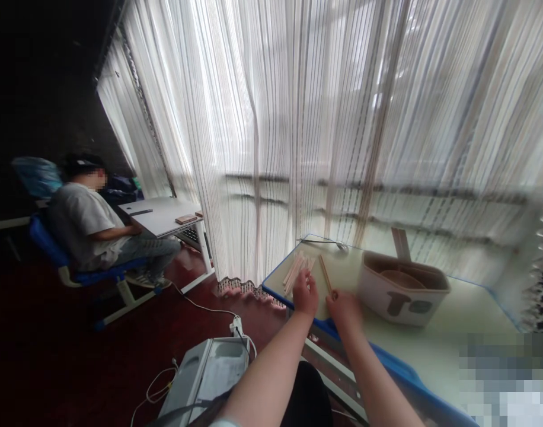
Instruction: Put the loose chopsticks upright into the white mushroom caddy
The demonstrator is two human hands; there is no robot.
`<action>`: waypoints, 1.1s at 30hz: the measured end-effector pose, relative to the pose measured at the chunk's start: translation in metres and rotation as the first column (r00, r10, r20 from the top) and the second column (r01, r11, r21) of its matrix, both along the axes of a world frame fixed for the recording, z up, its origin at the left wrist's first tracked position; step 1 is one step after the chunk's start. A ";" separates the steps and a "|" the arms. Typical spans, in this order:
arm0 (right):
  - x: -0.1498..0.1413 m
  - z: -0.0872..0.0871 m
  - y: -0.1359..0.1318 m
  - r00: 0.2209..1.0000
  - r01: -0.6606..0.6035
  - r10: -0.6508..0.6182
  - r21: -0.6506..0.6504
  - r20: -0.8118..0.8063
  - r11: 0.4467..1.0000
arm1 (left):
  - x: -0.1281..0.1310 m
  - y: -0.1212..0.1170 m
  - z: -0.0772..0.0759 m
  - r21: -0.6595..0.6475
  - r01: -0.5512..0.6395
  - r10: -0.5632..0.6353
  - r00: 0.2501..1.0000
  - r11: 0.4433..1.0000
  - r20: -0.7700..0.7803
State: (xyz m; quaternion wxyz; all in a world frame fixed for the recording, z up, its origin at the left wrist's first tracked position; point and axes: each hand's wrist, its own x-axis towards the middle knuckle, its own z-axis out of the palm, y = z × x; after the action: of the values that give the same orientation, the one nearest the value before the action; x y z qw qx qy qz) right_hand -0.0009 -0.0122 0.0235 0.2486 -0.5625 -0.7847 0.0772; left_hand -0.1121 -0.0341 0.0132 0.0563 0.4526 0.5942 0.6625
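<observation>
One stick is end-pinched by right fingers, its length left free; left fingers, curled by the pile, grip unclear.

Primary light source: backlight through the sheer curtain at 12 o'clock; glare peaks near 1 o'clock. Zone at 10 o'clock: underexposed, near black. Right hand: motion-blurred. Outer edges: wide-angle stretch. Pixelation: 2 areas, at 9 and 4 o'clock

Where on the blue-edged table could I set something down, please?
Bare tabletop shows right of the bin and between it and the near blue edge. Crowded: the left end, with pale sticks, left hand, right hand and metal utensil.
</observation>
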 end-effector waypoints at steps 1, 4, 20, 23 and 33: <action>0.000 0.000 0.000 1.000 0.016 -0.016 0.003 0.012 1.000 | -0.001 0.001 -0.001 0.001 -0.019 0.019 1.000 1.000 -0.024; 0.001 0.001 0.001 0.999 0.034 -0.034 0.003 0.037 0.999 | -0.002 0.002 -0.004 0.015 -0.102 0.103 0.991 0.995 -0.088; -0.001 -0.016 0.010 0.993 0.076 -0.080 0.055 0.081 0.996 | -0.002 0.003 -0.008 -0.018 -0.036 0.033 0.993 0.999 -0.116; 0.006 -0.014 0.009 0.995 0.058 -0.058 -0.010 -0.086 0.998 | -0.004 0.006 -0.005 -0.044 -0.057 0.049 0.984 0.997 -0.173; 0.033 -0.003 0.002 0.738 0.029 -0.145 -0.185 -0.659 0.982 | 0.000 0.006 0.003 -0.038 0.005 -0.008 0.995 0.999 -0.098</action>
State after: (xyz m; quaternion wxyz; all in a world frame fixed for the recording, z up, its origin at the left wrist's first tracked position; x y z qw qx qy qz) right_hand 0.0325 -0.0104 0.0209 0.4703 -0.5518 -0.6070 0.3256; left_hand -0.1122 -0.0282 0.0158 0.0375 0.4854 0.6070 0.6281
